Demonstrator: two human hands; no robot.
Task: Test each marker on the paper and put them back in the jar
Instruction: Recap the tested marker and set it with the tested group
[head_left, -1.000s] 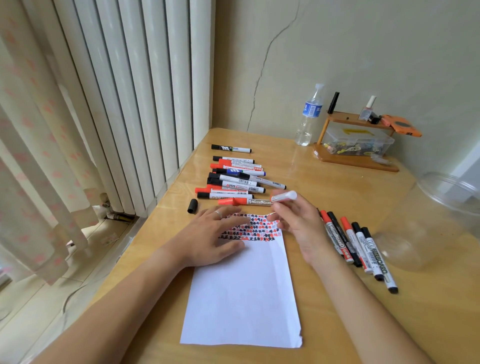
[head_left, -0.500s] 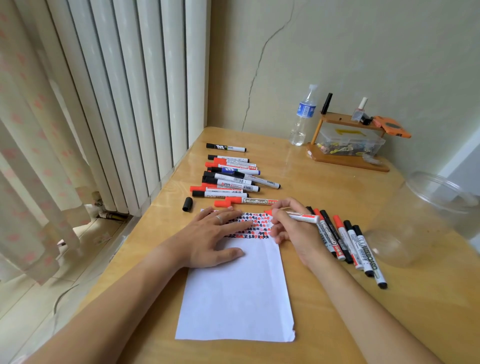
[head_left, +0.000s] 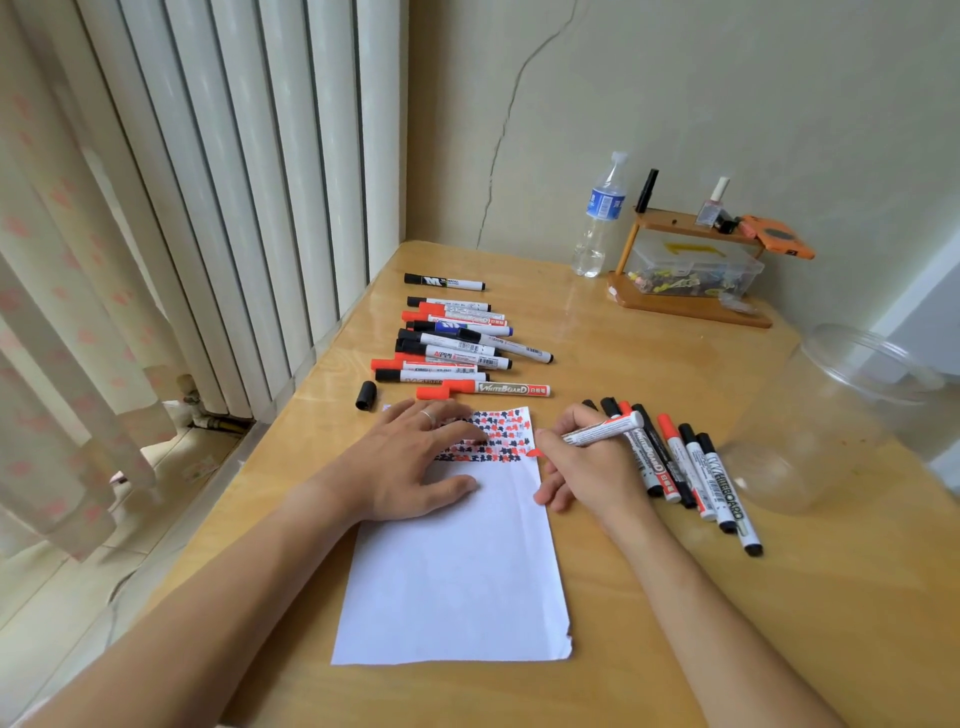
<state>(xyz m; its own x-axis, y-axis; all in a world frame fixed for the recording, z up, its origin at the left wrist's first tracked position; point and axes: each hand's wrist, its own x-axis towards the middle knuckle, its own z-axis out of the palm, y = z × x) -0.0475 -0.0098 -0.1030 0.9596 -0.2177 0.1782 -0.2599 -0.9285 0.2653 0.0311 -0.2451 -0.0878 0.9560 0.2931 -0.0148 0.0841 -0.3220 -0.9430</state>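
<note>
Markers lie in two groups on our wooden desk (head_left: 649, 623): a capped row (head_left: 457, 345) above the paper (head_left: 452, 571) at frame centre, and a smaller fan (head_left: 691, 467) just right of it. Our right hand (head_left: 592, 467) grips one uncapped marker (head_left: 602, 430), its red tip touching the paper's right edge beside the red and black scribbles. Our left hand (head_left: 410, 462) lies flat, fingers spread, on the sheet. At the right edge of the frame, the clear jar (head_left: 831, 415) lies on its side.

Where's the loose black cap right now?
In the head view the black cap lies on the table's left side, just beyond the left hand and left of the marker pile.
</note>
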